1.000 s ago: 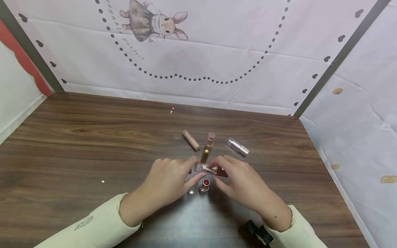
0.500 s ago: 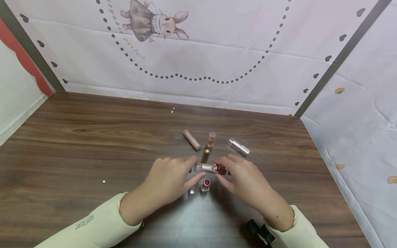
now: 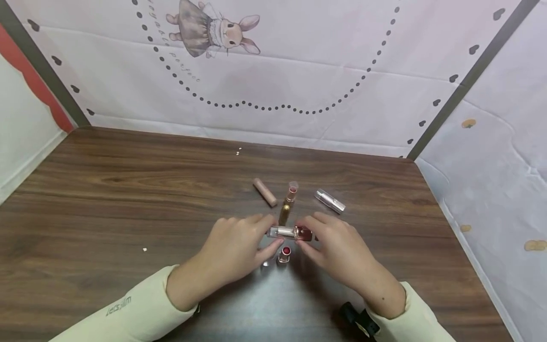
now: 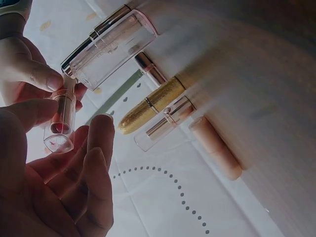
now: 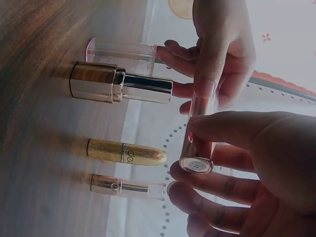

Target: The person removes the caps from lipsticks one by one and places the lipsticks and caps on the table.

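A lipstick with a clear cap and a dark red base is held crosswise between both hands above the table. My left hand pinches its clear-capped end with thumb and fingers. The base end is pinched by my right hand, and a round label shows on its bottom in the right wrist view. Just below the hands stands an uncapped lipstick with a red bullet and shiny gold case. Beside it is an upright clear cap, partly hidden by the left thumb in the head view.
Beyond the hands stand a gold lipstick and a clear-capped one. A beige tube lies to their left, a silver, clear-capped tube to their right. White scraps dot the wooden table; printed sheets rise behind.
My right fingers have shifted slightly rightward along the lipstick, and its red base now shows more fully. The left hand keeps its grip on the capped end; the standing items have stayed put.
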A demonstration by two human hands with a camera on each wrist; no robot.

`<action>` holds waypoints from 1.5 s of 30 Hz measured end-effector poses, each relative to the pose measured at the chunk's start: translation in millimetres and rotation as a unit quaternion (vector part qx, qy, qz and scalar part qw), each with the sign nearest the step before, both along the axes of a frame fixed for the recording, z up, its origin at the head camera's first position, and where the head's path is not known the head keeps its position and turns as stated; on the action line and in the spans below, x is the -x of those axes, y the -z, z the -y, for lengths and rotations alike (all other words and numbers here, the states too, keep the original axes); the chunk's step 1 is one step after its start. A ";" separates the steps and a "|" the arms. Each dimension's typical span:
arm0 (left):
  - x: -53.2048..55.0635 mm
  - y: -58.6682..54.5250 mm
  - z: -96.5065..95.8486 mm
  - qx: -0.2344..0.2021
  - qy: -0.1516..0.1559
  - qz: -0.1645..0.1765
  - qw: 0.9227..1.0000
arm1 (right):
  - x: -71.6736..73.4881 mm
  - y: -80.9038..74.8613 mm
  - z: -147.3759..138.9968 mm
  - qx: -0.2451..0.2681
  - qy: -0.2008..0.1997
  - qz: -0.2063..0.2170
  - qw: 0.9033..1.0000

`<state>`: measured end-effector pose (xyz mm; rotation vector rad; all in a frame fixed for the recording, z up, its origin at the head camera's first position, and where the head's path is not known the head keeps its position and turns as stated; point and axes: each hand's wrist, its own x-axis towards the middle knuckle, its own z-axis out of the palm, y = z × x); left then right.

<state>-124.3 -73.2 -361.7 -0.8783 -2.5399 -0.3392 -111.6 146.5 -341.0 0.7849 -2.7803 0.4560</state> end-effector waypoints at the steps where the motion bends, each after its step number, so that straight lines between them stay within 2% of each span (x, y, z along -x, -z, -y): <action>1: 0.0 0.2 0.0 -0.001 0.003 -0.005 1.000 | 0.0 0.3 0.2 -0.002 -0.001 -0.002 1.000; 8: 1.0 1.9 -0.4 -0.011 0.025 -0.030 0.999 | -1.0 1.8 2.1 -0.015 0.004 -0.010 1.000; 22: 3.5 1.1 0.8 -0.007 0.016 -0.036 0.999 | 0.2 2.9 4.0 -0.009 0.012 -0.015 1.000; 30: 1.6 1.2 1.7 -0.002 0.002 -0.014 1.000 | -0.5 2.9 5.5 -0.005 0.017 -0.001 1.000; 36: 2.7 2.9 -0.5 -0.008 -0.005 -0.006 1.000 | 0.5 3.6 3.7 -0.004 0.018 -0.005 1.000; 45: 3.0 3.9 -1.6 -0.002 -0.010 0.002 1.000 | 0.1 5.3 3.0 0.001 0.023 0.014 1.000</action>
